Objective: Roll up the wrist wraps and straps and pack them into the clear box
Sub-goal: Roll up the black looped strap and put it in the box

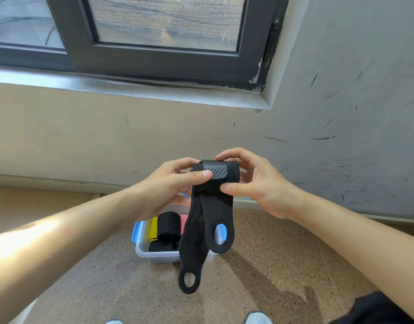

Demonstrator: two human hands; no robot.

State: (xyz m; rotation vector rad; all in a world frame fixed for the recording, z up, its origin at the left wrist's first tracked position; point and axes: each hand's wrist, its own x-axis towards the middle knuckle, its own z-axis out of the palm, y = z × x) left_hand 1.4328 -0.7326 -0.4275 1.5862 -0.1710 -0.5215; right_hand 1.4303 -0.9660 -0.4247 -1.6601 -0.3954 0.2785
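I hold two black wrist wraps (208,206) together in the air above the clear box (154,256). Their top ends, with a carbon-pattern tab, are rolled over. My left hand (175,183) pinches that rolled top from the left, thumb on the tab. My right hand (252,181) grips it from the right, thumb on the front. The wraps' tails hang down, each ending in a thumb loop. The box on the floor has blue clips and holds a black roll (168,225), a yellow strap (154,228) and something pink (183,220).
The speckled brown floor (271,265) spreads around the box. A wall with a skirting board stands just behind it, and a dark-framed window (154,59) is above. My two shoe tips (257,318) show at the bottom edge.
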